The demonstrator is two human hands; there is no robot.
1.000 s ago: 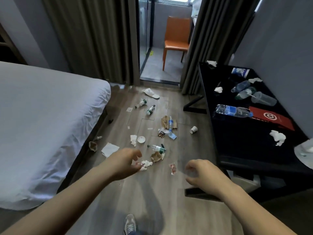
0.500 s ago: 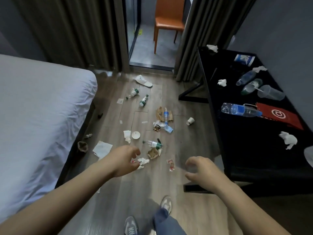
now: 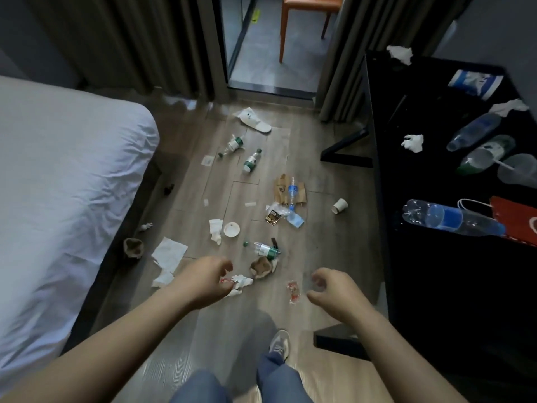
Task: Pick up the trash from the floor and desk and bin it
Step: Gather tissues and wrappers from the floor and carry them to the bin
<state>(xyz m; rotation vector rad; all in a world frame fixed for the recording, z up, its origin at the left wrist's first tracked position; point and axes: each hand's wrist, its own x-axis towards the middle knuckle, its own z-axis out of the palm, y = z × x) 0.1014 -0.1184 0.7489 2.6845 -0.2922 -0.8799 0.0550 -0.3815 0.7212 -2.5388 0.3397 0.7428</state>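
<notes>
The view has tipped down and forward since the earlier frames: the orange chair (image 3: 305, 13) now sits cut off at the top edge, and a shoe (image 3: 279, 343) and both trouser legs have come into sight at the bottom, so the person has stepped toward the litter. That puts the nearest floor trash within reach, though nothing is lifted yet and no bin shows anywhere.

By size: the bed (image 3: 58, 199) fills the left and the black desk (image 3: 436, 286) the right. On the desk lie a large clear bottle (image 3: 453, 218) with a blue label, 2 smaller bottles further back, a clear cup, a red bag and crumpled tissues. On the wooden floor (image 3: 334, 242) between them the litter is spread out: a green-label bottle (image 3: 263, 249) nearest, 2 more bottles further off, a torn brown paper bag (image 3: 289, 191), a paper cup (image 3: 340, 205), a flat white napkin (image 3: 168, 253).

The left hand (image 3: 203, 282) hangs with fingers curled loosely, empty, over a crumpled white tissue (image 3: 241, 282) on the floor. The right hand (image 3: 334, 292) is likewise half curled and holds nothing, just beside a small red wrapper (image 3: 293, 290). Both hands have kept the same posture across the frames. Those 2 scraps look like the first pickups.
</notes>
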